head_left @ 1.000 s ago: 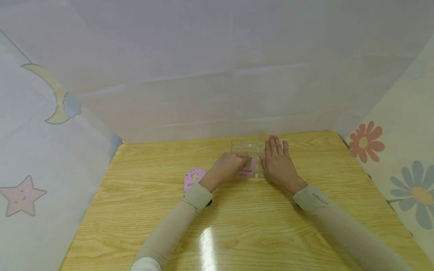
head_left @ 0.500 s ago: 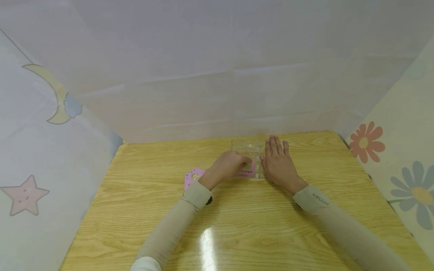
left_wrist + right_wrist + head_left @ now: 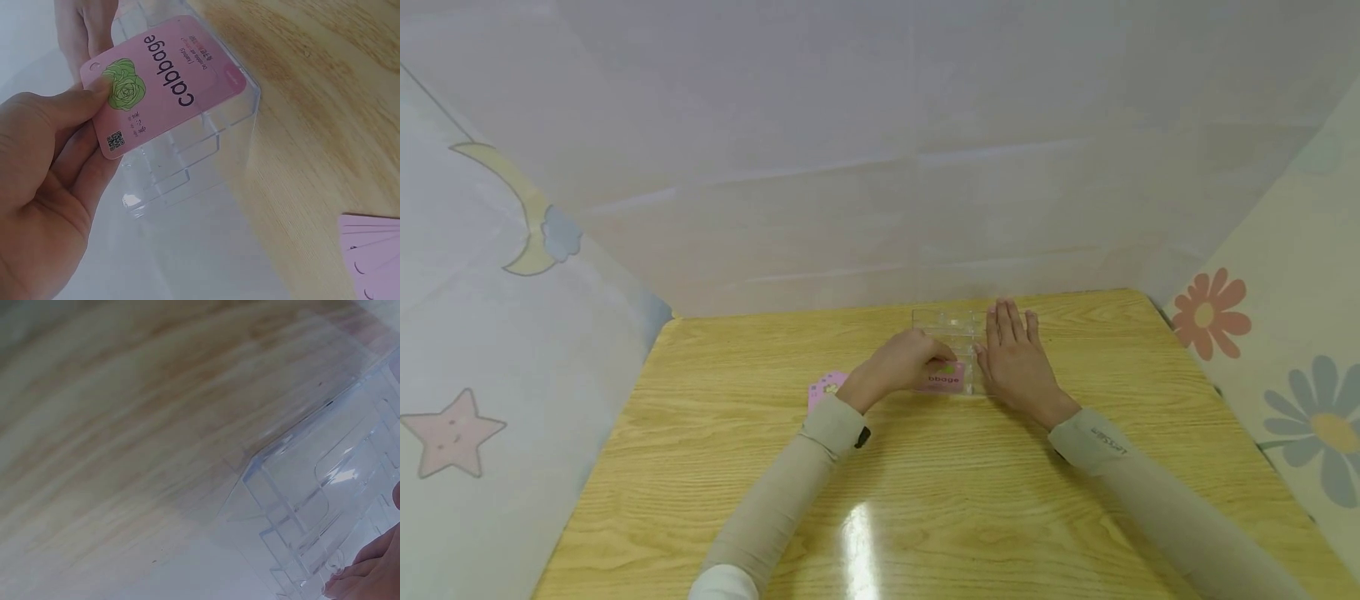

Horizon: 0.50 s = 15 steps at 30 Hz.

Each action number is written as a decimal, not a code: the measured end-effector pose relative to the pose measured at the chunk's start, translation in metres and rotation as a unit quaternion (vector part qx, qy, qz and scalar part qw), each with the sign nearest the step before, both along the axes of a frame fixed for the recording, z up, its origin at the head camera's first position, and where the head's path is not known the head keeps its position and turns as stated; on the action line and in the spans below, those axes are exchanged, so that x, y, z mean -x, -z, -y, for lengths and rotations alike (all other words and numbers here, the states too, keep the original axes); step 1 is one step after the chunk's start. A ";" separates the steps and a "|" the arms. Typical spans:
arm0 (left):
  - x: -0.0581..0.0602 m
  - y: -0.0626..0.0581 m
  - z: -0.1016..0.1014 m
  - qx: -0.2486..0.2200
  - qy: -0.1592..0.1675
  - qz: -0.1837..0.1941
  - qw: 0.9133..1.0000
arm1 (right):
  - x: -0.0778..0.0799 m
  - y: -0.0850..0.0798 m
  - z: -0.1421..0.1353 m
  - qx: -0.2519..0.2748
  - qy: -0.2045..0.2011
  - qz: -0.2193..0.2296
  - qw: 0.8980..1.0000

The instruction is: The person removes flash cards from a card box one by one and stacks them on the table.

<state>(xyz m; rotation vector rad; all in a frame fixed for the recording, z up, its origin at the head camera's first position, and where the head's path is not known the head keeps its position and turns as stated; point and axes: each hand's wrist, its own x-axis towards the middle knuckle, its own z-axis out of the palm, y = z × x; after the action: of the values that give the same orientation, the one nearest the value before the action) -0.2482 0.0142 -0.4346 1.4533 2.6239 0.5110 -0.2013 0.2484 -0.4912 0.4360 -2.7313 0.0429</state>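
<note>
On the wooden counter [image 3: 940,500] stands a clear box [image 3: 946,327] of slots. My left hand [image 3: 901,364] pinches the pink cabbage card [image 3: 165,81] at the box's near end, long side across the slots. My right hand [image 3: 1017,358] rests flat, fingers straight, against the box's right wall; spare cards [image 3: 375,253] lie to my left.

Light wood-grain counter [image 3: 970,500], glare patch near its front edge. Pale sheet wall [image 3: 880,167] behind. Left curtain [image 3: 490,333] with moon, cloud, star prints; right curtain [image 3: 1292,350] with flower prints at the counter's right edge
</note>
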 end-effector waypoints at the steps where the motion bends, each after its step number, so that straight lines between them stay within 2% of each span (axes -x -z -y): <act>1: 0.000 0.000 0.000 0.001 -0.002 0.004 1.000 | 0.000 0.000 0.000 0.001 -0.001 0.000 1.000; 8: 0.001 -0.003 0.000 0.008 -0.005 0.025 1.000 | 0.000 0.000 0.000 0.000 -0.001 -0.001 1.000; 15: 0.003 -0.004 -0.001 0.012 0.005 0.025 1.000 | 0.000 0.001 -0.001 0.003 -0.001 0.001 1.000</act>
<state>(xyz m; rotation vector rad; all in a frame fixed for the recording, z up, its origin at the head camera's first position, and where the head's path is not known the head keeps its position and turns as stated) -0.2513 0.0152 -0.4308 1.4263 2.5753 0.5062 -0.2015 0.2494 -0.4924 0.4362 -2.7319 0.0514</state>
